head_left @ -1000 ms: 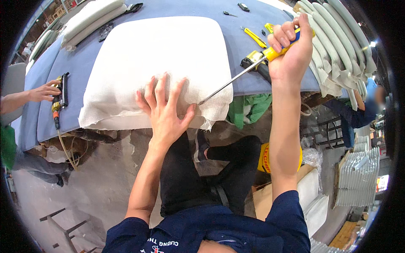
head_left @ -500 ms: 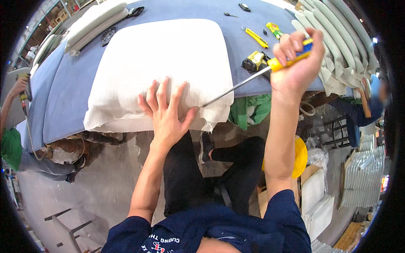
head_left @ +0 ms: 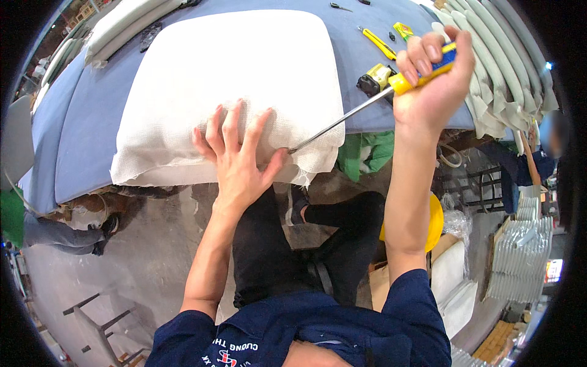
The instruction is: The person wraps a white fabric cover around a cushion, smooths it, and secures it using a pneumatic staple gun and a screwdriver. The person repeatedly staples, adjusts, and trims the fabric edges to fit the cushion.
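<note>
A white fabric-covered cushion (head_left: 244, 61) lies on the blue table, its frayed cloth edge hanging over the front. My left hand (head_left: 239, 159) rests on it with fingers spread, the thumb beside the tip of a screwdriver. In my raised right hand (head_left: 434, 79) is that screwdriver (head_left: 348, 115), gripped by its yellow and blue handle. Its long metal shaft slants down to the left, and the tip touches the cloth near the cushion's front edge. Whether the tip goes under the cloth I cannot tell.
On the blue table (head_left: 92, 122) lie a yellow utility knife (head_left: 379, 44) and a yellow and black power tool (head_left: 374, 79). Padded white panels (head_left: 495, 79) are stacked at the right, more (head_left: 125, 30) at the left. A person (head_left: 526, 153) stands at far right.
The view has shifted, so the table and cushion sit slightly higher in it. The screwdriver tip stays near my left thumb, and both hands keep nearly the same pose.
</note>
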{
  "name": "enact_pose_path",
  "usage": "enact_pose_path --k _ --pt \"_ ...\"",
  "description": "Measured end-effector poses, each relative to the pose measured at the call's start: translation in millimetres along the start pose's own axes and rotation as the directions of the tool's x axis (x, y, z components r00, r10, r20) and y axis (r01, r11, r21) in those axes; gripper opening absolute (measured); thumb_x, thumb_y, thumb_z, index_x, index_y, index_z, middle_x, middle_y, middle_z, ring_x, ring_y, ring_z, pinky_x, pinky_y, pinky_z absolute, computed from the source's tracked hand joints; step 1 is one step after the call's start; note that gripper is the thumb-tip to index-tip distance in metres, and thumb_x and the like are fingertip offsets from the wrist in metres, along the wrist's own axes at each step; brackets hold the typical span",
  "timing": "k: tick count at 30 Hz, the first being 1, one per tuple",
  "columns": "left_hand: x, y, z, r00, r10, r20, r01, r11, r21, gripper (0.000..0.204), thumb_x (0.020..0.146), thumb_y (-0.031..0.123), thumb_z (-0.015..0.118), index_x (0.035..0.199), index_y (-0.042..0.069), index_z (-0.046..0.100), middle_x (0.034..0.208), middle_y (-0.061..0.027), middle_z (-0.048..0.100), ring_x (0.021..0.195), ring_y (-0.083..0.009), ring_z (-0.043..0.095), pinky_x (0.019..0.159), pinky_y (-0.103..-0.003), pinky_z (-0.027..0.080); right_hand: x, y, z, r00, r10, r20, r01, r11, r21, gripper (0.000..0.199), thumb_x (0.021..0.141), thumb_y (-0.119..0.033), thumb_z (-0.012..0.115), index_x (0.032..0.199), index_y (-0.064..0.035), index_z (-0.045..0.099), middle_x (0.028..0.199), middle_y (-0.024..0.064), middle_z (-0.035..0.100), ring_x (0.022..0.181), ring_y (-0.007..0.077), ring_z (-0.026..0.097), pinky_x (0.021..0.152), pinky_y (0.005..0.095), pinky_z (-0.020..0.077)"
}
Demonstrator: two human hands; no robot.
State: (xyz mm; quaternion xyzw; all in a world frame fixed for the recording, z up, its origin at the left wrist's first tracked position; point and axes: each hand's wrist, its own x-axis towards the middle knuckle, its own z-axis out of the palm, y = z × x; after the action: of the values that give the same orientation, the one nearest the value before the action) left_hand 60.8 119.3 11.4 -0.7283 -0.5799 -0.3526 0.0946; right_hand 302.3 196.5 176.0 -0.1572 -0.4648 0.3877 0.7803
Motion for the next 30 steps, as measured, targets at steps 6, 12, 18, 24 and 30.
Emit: enact_pose_path --k 6,12,18,24,30 --pt "-1 -4 4 1.0 0.005 -0.013 -0.005 1.0 -0.009 0.069 0.08 0.045 0.081 0.144 0.028 0.061 0.162 -0.0108 0.037 0.154 -0.037 0.02 0.123 -0.062 -0.003 2 -9 -1 0.996 -0.092 -0.002 0.092 0.996 0.02 0.026 0.108 -0.033 0.054 0.107 -0.0066 0.056 0.073 -0.0011 0.042 0.056 0.0071 0.035 0.045 0.0231 0.0269" --pt "-3 -6 3 1.0 -0.005 -0.016 0.005 1.0 -0.024 0.068 0.08 0.046 0.081 0.143 0.03 0.062 0.161 -0.0112 0.038 0.153 -0.0376 0.021 0.122 -0.063 -0.002 -4 4 -7 0.998 -0.058 0.021 0.056 0.994 0.09 0.027 0.107 -0.033 0.055 0.104 -0.0063 0.056 0.074 0.0012 0.046 0.054 0.0078 0.035 0.044 0.0238 0.0279" --pt "-2 -5 6 1.0 0.003 -0.018 -0.003 1.0 -0.017 0.069 0.08 0.046 0.081 0.144 0.029 0.062 0.161 -0.0104 0.038 0.153 -0.0369 0.021 0.123 -0.063 -0.003 12 -11 -18 0.996 -0.029 0.088 0.025 0.999 0.048 0.026 0.108 -0.037 0.049 0.106 -0.0111 0.051 0.073 0.0015 0.048 0.052 0.0089 0.037 0.044 0.0254 0.0284" --pt "-3 -8 7 0.999 0.011 -0.034 -0.012 1.0 -0.022 0.071 0.079 0.044 0.081 0.145 0.026 0.06 0.163 -0.01 0.037 0.155 -0.0364 0.02 0.124 -0.062 -0.005 13 -12 -16 0.993 -0.019 0.119 0.014 0.999 0.045 0.021 0.105 -0.025 0.053 0.094 -0.0069 0.052 0.073 0.0022 0.046 0.054 0.0084 0.036 0.046 0.0239 0.0286" --pt "-2 -6 8 0.999 0.009 -0.031 -0.01 0.999 -0.037 0.07 0.08 0.045 0.081 0.144 0.027 0.061 0.163 -0.0094 0.038 0.155 -0.0361 0.02 0.124 -0.06 -0.005 14 -6 -8 0.995 -0.008 0.1 0.012 0.999 -0.046 0.02 0.103 -0.025 0.054 0.093 -0.0069 0.051 0.075 0.0032 0.046 0.055 0.0095 0.038 0.047 0.0248 0.0304"
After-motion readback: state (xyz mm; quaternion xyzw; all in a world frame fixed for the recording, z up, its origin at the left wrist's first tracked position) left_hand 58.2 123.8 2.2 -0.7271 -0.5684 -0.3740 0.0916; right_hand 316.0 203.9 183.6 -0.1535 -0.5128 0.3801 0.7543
